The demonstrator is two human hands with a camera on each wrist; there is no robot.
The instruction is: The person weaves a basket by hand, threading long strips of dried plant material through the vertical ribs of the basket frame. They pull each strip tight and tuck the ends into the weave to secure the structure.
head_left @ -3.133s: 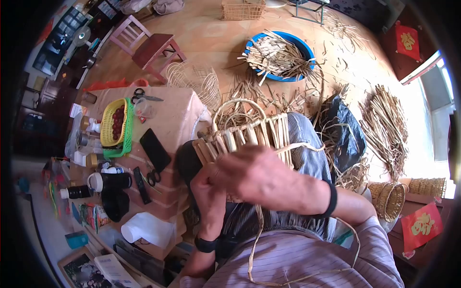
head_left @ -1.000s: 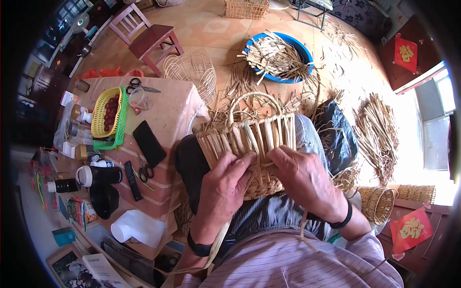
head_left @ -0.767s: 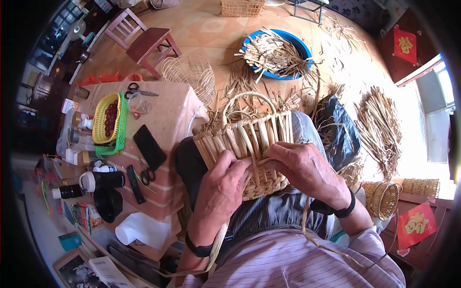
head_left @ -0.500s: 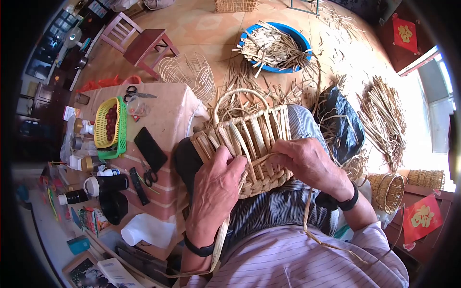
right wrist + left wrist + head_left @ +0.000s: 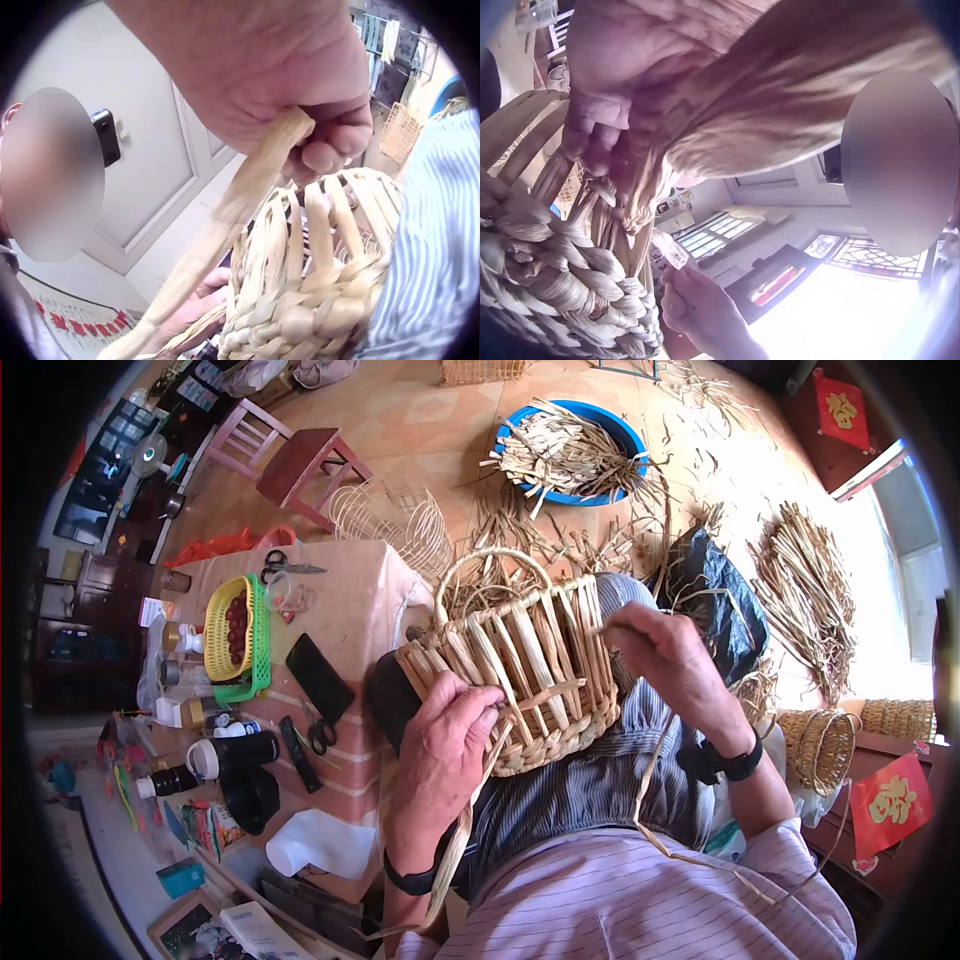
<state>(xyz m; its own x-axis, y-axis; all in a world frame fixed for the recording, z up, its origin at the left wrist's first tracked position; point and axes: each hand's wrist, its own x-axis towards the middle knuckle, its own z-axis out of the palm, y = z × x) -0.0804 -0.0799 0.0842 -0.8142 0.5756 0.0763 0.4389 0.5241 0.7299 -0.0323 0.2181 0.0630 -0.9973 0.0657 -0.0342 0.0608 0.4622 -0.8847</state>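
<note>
A straw basket [image 5: 535, 690] lies tilted on the person's lap, with upright slats, a braided base and a looped handle [image 5: 495, 556]. At its left side the left hand [image 5: 440, 755] pinches the slats and a weaving strand, and the strand's long tail [image 5: 455, 850] hangs down past that wrist. A short strand end [image 5: 550, 694] crosses the slats. Off the basket's right side, the right hand [image 5: 665, 660] has curled fingers round another flat straw strand [image 5: 247, 187], which trails down over the lap. Close to the left wrist camera, a wide strand [image 5: 780, 97] hides part of the left hand.
To the left, a cloth-covered table [image 5: 350, 575] holds scissors [image 5: 290, 565], a phone [image 5: 320, 676], fruit baskets [image 5: 232, 630] and bottles. Ahead on the floor are a blue basin [image 5: 625, 430] of straw, a chair [image 5: 300, 468] and loose straw. A black plastic bag [image 5: 715, 600] lies at right.
Earlier the right hand crossed over the left, then worked beside it at the slats. It has now drawn away to the right and up with its strand. The left hand stays at the basket.
</note>
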